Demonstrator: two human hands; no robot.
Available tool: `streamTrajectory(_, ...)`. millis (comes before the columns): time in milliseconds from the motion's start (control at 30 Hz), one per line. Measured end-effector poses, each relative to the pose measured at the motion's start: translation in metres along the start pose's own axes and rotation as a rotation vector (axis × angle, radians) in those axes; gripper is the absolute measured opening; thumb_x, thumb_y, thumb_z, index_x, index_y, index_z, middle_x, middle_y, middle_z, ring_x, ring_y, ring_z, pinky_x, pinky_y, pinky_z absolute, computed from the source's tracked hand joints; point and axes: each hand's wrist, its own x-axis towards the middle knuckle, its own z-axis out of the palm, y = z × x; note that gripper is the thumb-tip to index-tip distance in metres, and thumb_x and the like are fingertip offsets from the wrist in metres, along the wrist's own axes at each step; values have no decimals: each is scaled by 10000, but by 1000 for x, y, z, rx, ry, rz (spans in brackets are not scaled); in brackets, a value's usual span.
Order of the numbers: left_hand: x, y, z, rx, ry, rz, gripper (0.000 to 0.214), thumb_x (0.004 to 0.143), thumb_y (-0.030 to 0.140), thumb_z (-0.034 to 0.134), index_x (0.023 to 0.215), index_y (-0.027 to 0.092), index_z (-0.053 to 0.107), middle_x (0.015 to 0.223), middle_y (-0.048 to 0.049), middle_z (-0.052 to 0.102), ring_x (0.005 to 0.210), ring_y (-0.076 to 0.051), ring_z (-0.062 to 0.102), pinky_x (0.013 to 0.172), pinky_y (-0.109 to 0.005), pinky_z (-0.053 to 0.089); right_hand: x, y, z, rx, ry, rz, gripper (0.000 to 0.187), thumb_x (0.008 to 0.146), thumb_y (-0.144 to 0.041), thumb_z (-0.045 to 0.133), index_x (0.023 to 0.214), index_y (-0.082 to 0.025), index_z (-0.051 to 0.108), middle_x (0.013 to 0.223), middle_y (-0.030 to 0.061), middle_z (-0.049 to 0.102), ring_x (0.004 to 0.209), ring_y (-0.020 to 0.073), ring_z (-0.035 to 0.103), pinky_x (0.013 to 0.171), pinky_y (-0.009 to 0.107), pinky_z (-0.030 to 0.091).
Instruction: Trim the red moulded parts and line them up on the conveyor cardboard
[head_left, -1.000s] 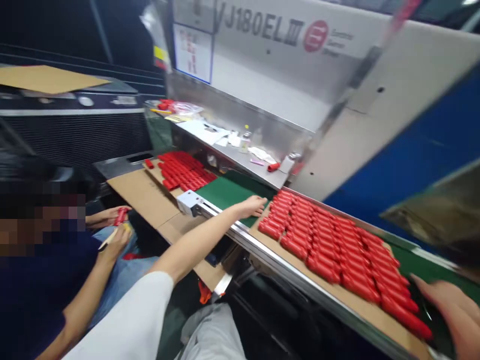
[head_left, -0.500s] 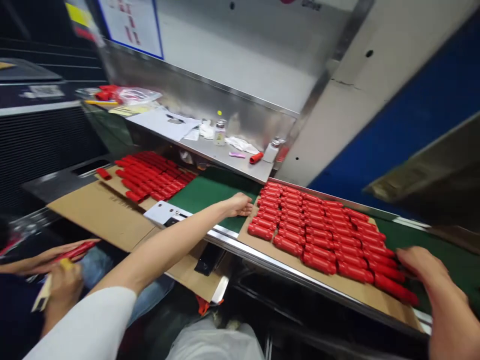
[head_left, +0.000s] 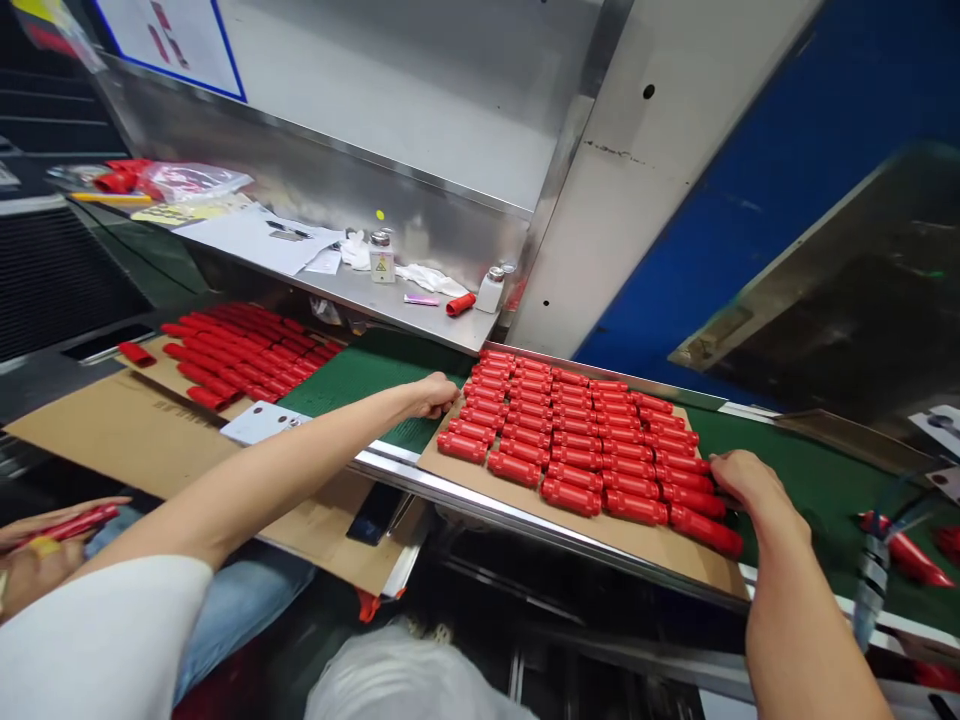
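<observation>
Rows of red cylindrical parts (head_left: 570, 445) lie side by side on a brown cardboard sheet (head_left: 637, 545) on a green conveyor belt (head_left: 795, 490). My left hand (head_left: 435, 396) rests at the far left corner of the rows, its fingers curled down against the nearest parts. My right hand (head_left: 750, 480) sits at the right end of the rows, with its fingertips against the parts. Neither hand clearly grips anything. Whether they hold the sheet's edges is hidden. At lower left, a co-worker's hand (head_left: 45, 560) holds a red part (head_left: 75, 523).
A second batch of red parts (head_left: 240, 350) lies on cardboard (head_left: 112, 430) to the left. A steel shelf (head_left: 420, 320) behind holds papers, bottles (head_left: 382, 258) and a red part (head_left: 460, 304). A steel belt rail (head_left: 480, 500) runs along the front. Red conical parts (head_left: 907, 560) lie at right.
The view has swung right and down, shifting everything left in the frame. My right hand has come in closer over the right end of the rows. My left hand stays at the far corner.
</observation>
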Motion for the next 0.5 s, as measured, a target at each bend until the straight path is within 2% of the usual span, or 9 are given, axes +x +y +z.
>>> streamTrajectory(100, -1, 2, 3, 44, 23, -18, 316, 1026, 378, 720, 1241, 149, 691, 1170, -85, 734, 953, -197, 728, 809, -371, 660, 6, 3, 4, -3, -41, 29, 418, 975, -516, 740, 1109, -122, 784, 1038, 196, 791, 990, 278, 773, 932, 436, 592)
streamTrajectory(267, -5, 1, 4, 80, 28, -30, 264, 1031, 361, 716, 1179, 144, 693, 1057, -50, 726, 824, -151, 698, 700, -300, 631, 14, 9, 5, 41, -90, 16, 460, 952, -519, 726, 1126, -100, 802, 1008, 212, 795, 956, 298, 777, 872, 436, 592)
streamTrajectory(400, -11, -1, 0, 57, -22, 4, 231, 1034, 354, 714, 1113, 138, 697, 960, -21, 711, 726, -118, 660, 625, -253, 592, 16, 16, 7, 72, -141, 16, 421, 926, -490, 721, 1070, -111, 840, 971, 220, 796, 965, 349, 782, 853, 441, 582)
streamTrajectory(500, -17, -4, -4, 5, -95, 46, 225, 1039, 353, 710, 1093, 135, 707, 947, -21, 728, 732, -124, 682, 642, -265, 609, 18, 24, 11, 94, -181, 11, 390, 942, -474, 699, 1052, -132, 850, 947, 197, 800, 943, 331, 780, 859, 429, 572)
